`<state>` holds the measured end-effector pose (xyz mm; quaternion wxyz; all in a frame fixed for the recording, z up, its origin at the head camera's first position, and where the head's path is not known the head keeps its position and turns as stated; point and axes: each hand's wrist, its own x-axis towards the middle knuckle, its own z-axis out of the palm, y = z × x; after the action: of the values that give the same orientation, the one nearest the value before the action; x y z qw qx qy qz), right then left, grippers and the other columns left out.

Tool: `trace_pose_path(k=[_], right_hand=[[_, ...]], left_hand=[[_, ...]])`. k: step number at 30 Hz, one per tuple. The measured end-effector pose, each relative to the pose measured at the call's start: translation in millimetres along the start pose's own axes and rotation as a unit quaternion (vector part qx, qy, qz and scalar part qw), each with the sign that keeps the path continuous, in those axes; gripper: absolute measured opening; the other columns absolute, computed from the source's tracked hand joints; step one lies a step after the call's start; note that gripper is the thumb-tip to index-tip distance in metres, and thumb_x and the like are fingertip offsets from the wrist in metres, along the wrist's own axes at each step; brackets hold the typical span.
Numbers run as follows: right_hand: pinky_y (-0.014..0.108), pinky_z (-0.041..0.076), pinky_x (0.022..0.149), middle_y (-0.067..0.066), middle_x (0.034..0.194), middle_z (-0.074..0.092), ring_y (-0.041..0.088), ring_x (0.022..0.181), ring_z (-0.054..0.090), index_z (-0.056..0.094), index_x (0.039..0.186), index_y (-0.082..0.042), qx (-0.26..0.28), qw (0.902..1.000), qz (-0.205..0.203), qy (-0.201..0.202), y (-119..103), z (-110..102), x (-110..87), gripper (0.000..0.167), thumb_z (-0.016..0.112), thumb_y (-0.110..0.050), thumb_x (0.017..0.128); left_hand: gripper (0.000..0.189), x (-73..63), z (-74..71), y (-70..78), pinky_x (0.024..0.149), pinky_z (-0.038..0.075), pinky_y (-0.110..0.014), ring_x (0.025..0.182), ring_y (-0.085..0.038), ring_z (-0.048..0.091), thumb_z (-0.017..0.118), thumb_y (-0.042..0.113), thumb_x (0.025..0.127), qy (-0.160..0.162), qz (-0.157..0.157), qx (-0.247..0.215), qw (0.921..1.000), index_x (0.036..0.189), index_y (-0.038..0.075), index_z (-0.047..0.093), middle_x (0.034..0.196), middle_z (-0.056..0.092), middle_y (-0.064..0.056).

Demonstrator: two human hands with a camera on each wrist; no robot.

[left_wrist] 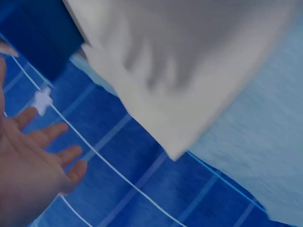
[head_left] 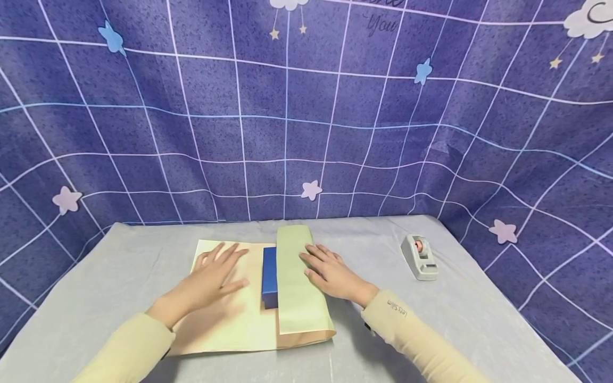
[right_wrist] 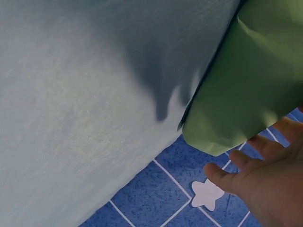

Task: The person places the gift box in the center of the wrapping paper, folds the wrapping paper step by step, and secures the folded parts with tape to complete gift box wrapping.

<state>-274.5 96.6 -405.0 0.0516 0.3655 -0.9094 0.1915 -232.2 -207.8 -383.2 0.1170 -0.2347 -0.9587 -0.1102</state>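
A blue box (head_left: 270, 276) lies on a sheet of wrapping paper (head_left: 249, 332), cream on its upper face and pale green on the other. The paper's right part is folded up over the box as a green flap (head_left: 299, 287), hiding the box's right side. My right hand (head_left: 335, 274) touches this flap along its right edge, fingers extended. Over the sheet's left part, my left hand (head_left: 210, 282) is spread with a shadow beneath it, holding nothing. In the left wrist view, its fingers (left_wrist: 49, 135) are apart, near the blue box (left_wrist: 40, 35).
A white tape dispenser (head_left: 420, 260) stands at the right on the grey cloth-covered table (head_left: 373, 244). A purple curtain (head_left: 306, 138) with grid lines and stars hangs behind the table and along its sides.
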Motion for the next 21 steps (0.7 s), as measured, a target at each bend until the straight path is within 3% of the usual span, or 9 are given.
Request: trace_pose_path(k=[6,11,15,21], right_hand=[[0.059,0.019,0.106,0.012,0.15,0.025,0.036,0.139,0.016,0.036,0.141,-0.014,0.012,0.9998,0.012,-0.005,-1,0,-1.7,0.046,0.036,-0.033,0.098],[0.062,0.02,0.104,0.013,0.15,0.024,0.039,0.139,0.014,0.036,0.141,-0.013,0.017,0.9998,0.012,-0.004,-2,0,-2.3,0.046,0.036,-0.032,0.099],[0.063,0.02,0.103,0.012,0.151,0.024,0.039,0.139,0.014,0.036,0.141,-0.014,0.015,0.9997,0.015,-0.008,-3,0,-2.1,0.046,0.035,-0.032,0.099],[0.063,0.02,0.103,0.012,0.15,0.024,0.041,0.138,0.015,0.036,0.141,-0.014,0.011,0.9998,0.017,-0.006,-3,1,-1.9,0.046,0.035,-0.032,0.099]], left_hand=[[0.042,-15.5,-3.8,-40.8,0.085,0.032,-0.063,0.114,-0.055,0.04,0.054,0.017,0.089,0.04,-0.071,0.087,0.9929,0.127,0.001,0.045,0.128,0.048,-0.026],[0.042,-33.1,5.4,-67.4,0.083,0.032,-0.066,0.111,-0.059,0.039,0.058,0.005,0.083,0.003,-0.134,0.123,0.9833,0.122,-0.006,0.048,0.122,0.049,-0.031],[0.051,-42.1,12.8,-79.5,0.082,0.031,-0.066,0.111,-0.06,0.038,0.065,-0.003,0.072,-0.024,-0.151,0.132,0.9794,0.12,-0.008,0.048,0.121,0.049,-0.033],[0.043,-44.5,13.9,-86.5,0.079,0.033,-0.065,0.108,-0.06,0.039,0.069,0.008,0.074,-0.029,-0.155,0.121,0.98,0.114,-0.001,0.056,0.119,0.051,-0.031]])
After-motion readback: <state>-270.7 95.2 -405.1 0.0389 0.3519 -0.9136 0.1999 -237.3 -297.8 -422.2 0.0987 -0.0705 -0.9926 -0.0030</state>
